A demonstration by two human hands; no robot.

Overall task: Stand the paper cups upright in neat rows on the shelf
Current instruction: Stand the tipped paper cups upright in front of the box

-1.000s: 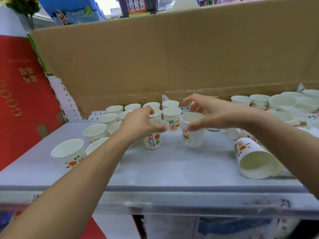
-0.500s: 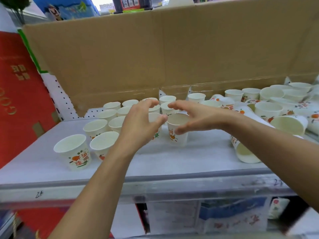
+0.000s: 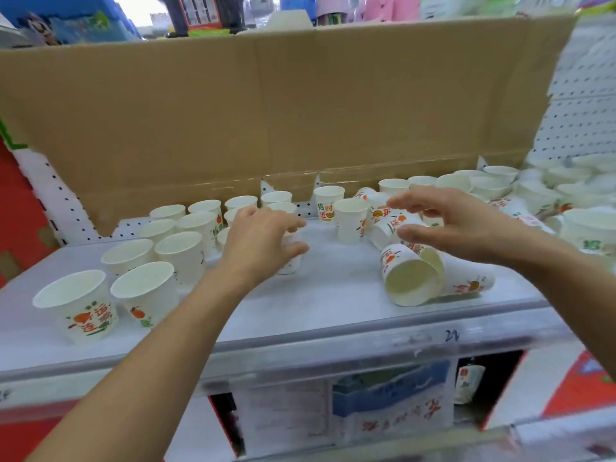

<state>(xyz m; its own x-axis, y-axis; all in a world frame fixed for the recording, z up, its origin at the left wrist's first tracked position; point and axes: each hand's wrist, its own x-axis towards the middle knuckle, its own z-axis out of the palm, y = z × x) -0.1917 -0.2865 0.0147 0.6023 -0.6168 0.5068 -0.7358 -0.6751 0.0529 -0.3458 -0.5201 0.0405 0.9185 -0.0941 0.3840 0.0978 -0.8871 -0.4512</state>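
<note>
Working the middle of the shelf [image 3: 333,295] now. Clamped with the left hand [image 3: 263,241] round the top of a small upright cup [image 3: 290,263], fingers behind, thumb in front, curled onto the rim. Parked just right of the standing rows [image 3: 180,248], so probably being nudged into line, judging by the spot.

Over to the right hand [image 3: 463,225]: spread wide, holding nothing, thumb low and fingers [image 3: 405,201] high in an open C facing left. Hovering right above a tipped cup [image 3: 388,226] leaning among the jumble. Touching or not — can't tell through the blur.

Worth watching nearer the shelf edge too: a fallen cup [image 3: 411,281] flat on its side, mouth gaping toward the camera, long axis running front to back, base pointing at the cardboard [image 3: 300,111] behind. Sitting below and just short of the right thumb, well apart from the left hand — a right-hand job, by the look of it. Probably calls for a reach down and back toward the body, a grip across the wall, then a tilt of the mouth upward. Beyond that, a heap of cups [image 3: 540,198] further right, yet to be sorted.
</note>
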